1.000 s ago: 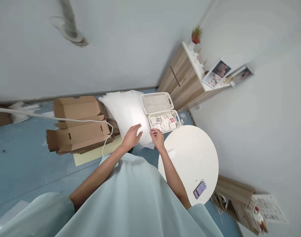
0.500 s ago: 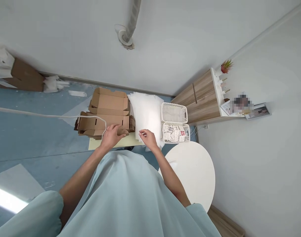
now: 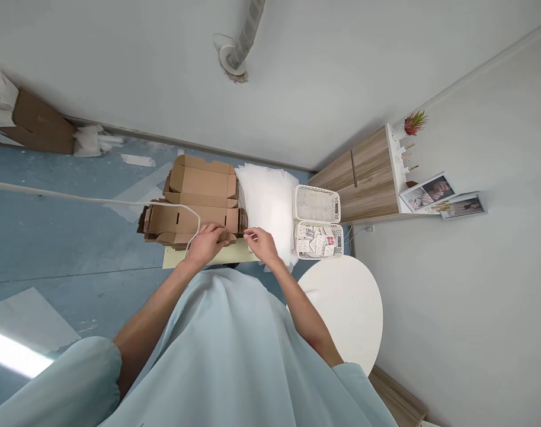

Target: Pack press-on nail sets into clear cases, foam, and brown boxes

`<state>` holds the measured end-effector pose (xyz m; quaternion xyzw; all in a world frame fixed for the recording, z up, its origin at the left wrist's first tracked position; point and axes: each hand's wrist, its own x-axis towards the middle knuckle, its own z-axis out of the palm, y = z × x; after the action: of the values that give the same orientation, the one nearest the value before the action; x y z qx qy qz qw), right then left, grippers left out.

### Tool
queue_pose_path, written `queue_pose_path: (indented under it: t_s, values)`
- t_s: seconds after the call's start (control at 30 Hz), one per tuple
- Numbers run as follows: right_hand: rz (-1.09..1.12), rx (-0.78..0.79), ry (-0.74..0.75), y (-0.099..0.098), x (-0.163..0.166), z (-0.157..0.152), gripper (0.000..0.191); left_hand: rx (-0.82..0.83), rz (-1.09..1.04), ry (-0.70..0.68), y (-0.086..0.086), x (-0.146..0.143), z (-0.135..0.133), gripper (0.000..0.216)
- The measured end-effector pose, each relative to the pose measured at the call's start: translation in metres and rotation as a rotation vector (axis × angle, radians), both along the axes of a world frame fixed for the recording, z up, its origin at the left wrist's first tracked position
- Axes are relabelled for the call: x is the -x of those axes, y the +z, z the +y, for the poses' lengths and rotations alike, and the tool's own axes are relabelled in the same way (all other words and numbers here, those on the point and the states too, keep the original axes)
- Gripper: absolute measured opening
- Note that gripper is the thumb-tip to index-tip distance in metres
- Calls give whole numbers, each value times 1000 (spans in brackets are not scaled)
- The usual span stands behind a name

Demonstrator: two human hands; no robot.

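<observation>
A flattened brown cardboard box (image 3: 208, 214), creased and with side flaps, lies on top of a stack of similar boxes. My left hand (image 3: 204, 244) rests at its near edge. Its fingers are bent over a flap, and the thumb stands apart from them. A white cord (image 3: 191, 209) runs across the cardboard to that hand. My right hand (image 3: 262, 244) is at the right end of the boxes, fingers curled and slightly apart, with nothing visible in them. Whether its fingertips touch the cardboard I cannot tell. Beside it lies a pile of white translucent sheets (image 3: 270, 198).
Two white plastic baskets (image 3: 297, 204) stand right of the sheets; the nearer holds several small printed packets (image 3: 314, 240). A round white table (image 3: 345, 308) is close on my right. A wooden cabinet (image 3: 368, 169) stands beyond. A pale yellow surface (image 3: 175, 258) shows under the boxes.
My right hand has moved left, from over the white sheets to the right end of the boxes. My left hand stays at the box's near edge. The view has shifted slightly.
</observation>
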<state>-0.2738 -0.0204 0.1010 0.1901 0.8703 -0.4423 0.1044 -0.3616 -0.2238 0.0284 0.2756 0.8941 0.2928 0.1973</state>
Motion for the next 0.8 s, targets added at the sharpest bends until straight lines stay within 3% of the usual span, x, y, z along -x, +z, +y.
queue_pose_path:
  t_s: [0.17, 0.4, 0.6, 0.8]
  values:
    - [-23, 1, 42, -3, 4, -9, 20, -40, 28, 13, 2, 3, 4, 42]
    - [-135, -101, 277, -22, 4, -29, 25, 38, 179, 8, -1, 0, 15, 48]
    - [-242, -190, 292, -42, 2, -36, 28, 49, 197, 27, 2, -3, 17, 43]
    - [-286, -212, 376, -42, 3, -35, 32, 168, 134, -29, 14, 4, 24, 35]
